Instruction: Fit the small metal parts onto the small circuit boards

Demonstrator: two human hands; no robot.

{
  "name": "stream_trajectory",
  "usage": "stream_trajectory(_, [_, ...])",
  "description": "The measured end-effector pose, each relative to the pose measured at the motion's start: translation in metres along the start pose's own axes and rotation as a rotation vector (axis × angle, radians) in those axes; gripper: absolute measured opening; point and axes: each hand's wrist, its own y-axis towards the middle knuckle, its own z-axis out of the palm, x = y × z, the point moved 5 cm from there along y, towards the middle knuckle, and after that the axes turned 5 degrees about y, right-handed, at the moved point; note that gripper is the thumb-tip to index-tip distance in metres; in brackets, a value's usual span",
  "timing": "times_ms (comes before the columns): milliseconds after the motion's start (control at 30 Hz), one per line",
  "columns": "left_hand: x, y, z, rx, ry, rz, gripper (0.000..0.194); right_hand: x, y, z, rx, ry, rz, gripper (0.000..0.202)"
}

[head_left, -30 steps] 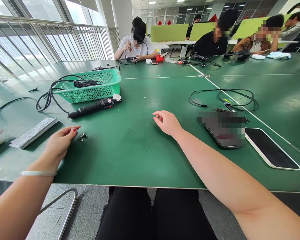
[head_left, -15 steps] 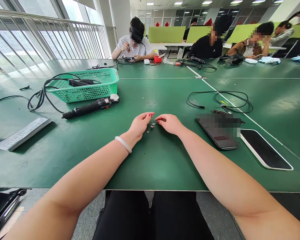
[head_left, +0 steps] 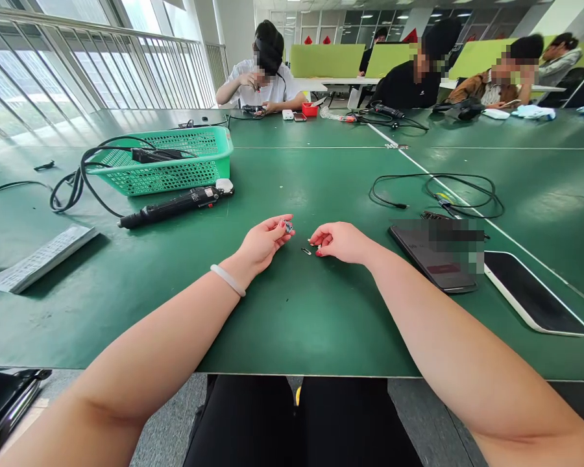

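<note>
Between thumb and fingers, my left hand [head_left: 267,242] pinches a small silvery metal part [head_left: 289,227] just above the green table [head_left: 292,311]. My right hand [head_left: 339,242] is close by on the right, its fingers closed around a tiny pale piece [head_left: 318,246] too small to name. On the tabletop between the hands lies a thin, small metal piece [head_left: 306,251], nearest to my right fingertips. A white band [head_left: 228,279] circles my left wrist.
To the left are a green basket [head_left: 175,183], a black electric screwdriver [head_left: 175,206] and a stack of paper slips [head_left: 43,258]. A black device [head_left: 433,259], a white-edged phone [head_left: 535,292] and a looped cable [head_left: 438,175] lie right. Several people sit across the table.
My hands have moved apart. The metal part now shows in my left fingers, and my right fingers have come down over the small pieces, with fewer of them visible on the table.
</note>
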Motion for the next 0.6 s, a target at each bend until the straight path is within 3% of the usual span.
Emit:
stream_trajectory(133, [0.004,-0.002,0.002,0.036,0.045,-0.059,0.022,0.0,-0.001,-0.003,-0.104,0.03,-0.019,0.012])
stream_trajectory(267, [0.004,-0.004,0.003,0.041,0.083,-0.092,0.024,0.005,-0.002,-0.004,-0.211,0.283,-0.07,0.011])
stream_trajectory(433, [0.005,-0.006,0.007,0.086,0.081,-0.112,0.025,0.021,-0.005,0.004,-0.245,0.655,-0.167,0.017])
stream_trajectory(600, [0.005,-0.009,0.014,0.177,0.029,-0.142,0.025,0.024,-0.008,0.01,-0.288,0.724,-0.134,0.023])
